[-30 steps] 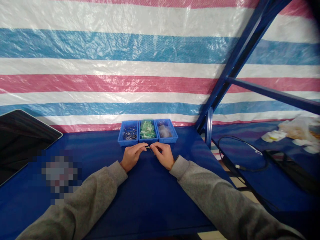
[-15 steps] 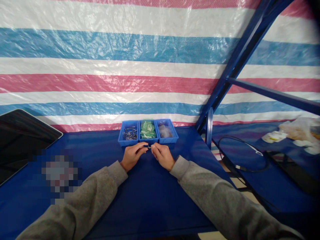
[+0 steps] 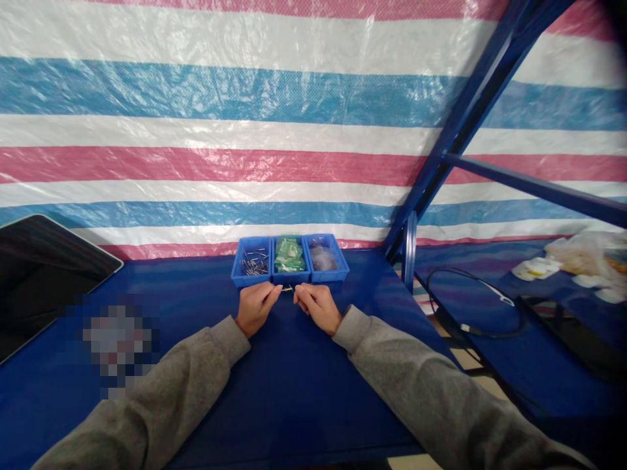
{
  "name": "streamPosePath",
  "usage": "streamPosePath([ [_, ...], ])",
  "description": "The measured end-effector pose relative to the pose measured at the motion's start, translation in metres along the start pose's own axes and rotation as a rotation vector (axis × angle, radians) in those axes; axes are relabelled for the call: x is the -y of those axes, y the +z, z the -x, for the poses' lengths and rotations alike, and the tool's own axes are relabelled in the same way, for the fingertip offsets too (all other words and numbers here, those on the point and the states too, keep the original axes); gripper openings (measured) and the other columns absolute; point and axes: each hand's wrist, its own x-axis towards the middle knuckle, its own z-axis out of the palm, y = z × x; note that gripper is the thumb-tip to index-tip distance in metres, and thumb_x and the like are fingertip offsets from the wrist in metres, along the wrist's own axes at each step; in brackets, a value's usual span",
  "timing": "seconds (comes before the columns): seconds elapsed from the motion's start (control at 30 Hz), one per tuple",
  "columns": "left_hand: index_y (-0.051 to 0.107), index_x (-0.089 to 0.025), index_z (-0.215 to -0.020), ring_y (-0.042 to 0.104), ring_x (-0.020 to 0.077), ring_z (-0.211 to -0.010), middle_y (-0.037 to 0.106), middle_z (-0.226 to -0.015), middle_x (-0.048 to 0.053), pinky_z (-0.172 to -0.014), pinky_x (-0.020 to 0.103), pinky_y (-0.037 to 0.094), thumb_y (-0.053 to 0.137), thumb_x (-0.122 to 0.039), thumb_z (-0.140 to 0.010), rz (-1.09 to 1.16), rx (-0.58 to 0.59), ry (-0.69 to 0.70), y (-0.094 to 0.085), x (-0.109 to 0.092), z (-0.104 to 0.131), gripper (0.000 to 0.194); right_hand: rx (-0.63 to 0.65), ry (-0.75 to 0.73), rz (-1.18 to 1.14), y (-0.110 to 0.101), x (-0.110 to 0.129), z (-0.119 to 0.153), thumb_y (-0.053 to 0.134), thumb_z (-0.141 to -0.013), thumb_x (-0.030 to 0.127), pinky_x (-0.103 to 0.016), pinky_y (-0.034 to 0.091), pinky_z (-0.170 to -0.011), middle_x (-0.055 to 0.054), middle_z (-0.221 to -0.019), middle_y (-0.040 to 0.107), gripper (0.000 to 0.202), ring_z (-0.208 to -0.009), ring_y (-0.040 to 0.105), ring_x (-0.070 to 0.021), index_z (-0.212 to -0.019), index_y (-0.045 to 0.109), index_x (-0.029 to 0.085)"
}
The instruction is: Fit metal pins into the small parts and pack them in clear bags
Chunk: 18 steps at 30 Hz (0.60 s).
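Note:
My left hand (image 3: 255,308) is closed in a pinch, its thumb and index finger on one end of a small thin metal piece (image 3: 287,289). That piece lies level across the gap between my hands, too small to name further. Facing it from the other side, my right hand (image 3: 318,307) is also closed, its fingertips pressed together by the piece's other end. Whether those fingers grip anything is hidden. Just beyond my hands are three blue bins: the left bin (image 3: 235,271) holds several thin metal parts, the middle one green packets (image 3: 290,251), the right one a clear plastic bag (image 3: 322,256).
A dark screen-like panel (image 3: 44,274) stands at the left, near a blurred-out patch on the blue table (image 3: 294,405). Blue metal frame bars (image 3: 455,130) rise at the right. Beyond them lie a black cable (image 3: 482,334) and plastic bags (image 3: 582,254). A striped sheet (image 3: 245,137) hangs behind.
My left fingers have drawn back slightly to the left and curled in, so more of the small metal piece shows. My right hand has barely moved.

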Motion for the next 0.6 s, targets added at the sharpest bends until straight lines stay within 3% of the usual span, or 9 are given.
streamPosePath([
  [0.1, 0.057, -0.016, -0.065, 0.054, 0.0145, -0.075, 0.059, -0.068, 0.002, -0.075, 0.029, 0.038, 0.049, -0.026, -0.087, -0.123, -0.231, -0.099, -0.006, 0.005, -0.009, 0.026, -0.013, 0.005, -0.009, 0.001, 0.0, -0.001, 0.03, -0.094, 0.044, -0.02, 0.038, -0.054, 0.004, -0.049, 0.045, 0.047, -0.047, 0.046, -0.0085, -0.066, 0.057, 0.017],
  [0.23, 0.06, -0.018, -0.068, 0.052, 0.0195, -0.09, 0.062, -0.085, 0.004, -0.085, 0.036, 0.033, 0.053, -0.03, -0.085, -0.312, -0.316, -0.187, -0.014, 0.017, -0.029, 0.022, 0.009, -0.01, 0.01, 0.0, -0.001, -0.001, 0.03, -0.094, 0.042, -0.02, 0.038, -0.055, 0.003, -0.05, 0.046, 0.048, -0.049, 0.048, -0.009, -0.062, 0.056, 0.017],
  [0.3, 0.061, -0.019, -0.07, 0.05, 0.0218, -0.096, 0.061, -0.092, 0.005, -0.086, 0.038, 0.031, 0.053, -0.032, -0.085, -0.388, -0.27, -0.208, -0.016, 0.023, -0.036, 0.022, 0.022, -0.024, 0.023, -0.001, -0.001, -0.001, 0.031, -0.094, 0.041, -0.021, 0.039, -0.056, 0.003, -0.05, 0.047, 0.047, -0.05, 0.05, -0.0092, -0.061, 0.055, 0.017],
  [0.43, 0.06, -0.018, -0.084, 0.049, 0.0243, -0.098, 0.059, -0.098, 0.007, -0.084, 0.037, 0.032, 0.053, -0.036, -0.084, -0.497, -0.051, -0.203, -0.018, 0.026, -0.043, 0.019, 0.03, -0.038, 0.046, -0.002, -0.001, -0.001, 0.031, -0.094, 0.04, -0.021, 0.039, -0.057, 0.003, -0.05, 0.048, 0.048, -0.051, 0.05, -0.0092, -0.061, 0.056, 0.017],
  [0.6, 0.058, -0.018, -0.088, 0.057, 0.0182, -0.078, 0.062, -0.085, 0.005, -0.068, 0.028, 0.036, 0.039, -0.032, -0.091, -0.56, 0.201, -0.09, -0.026, 0.004, -0.045, 0.024, 0.03, -0.046, 0.063, -0.002, -0.001, -0.001, 0.03, -0.094, 0.04, -0.021, 0.039, -0.058, 0.003, -0.05, 0.048, 0.048, -0.051, 0.05, -0.0092, -0.061, 0.056, 0.017],
])
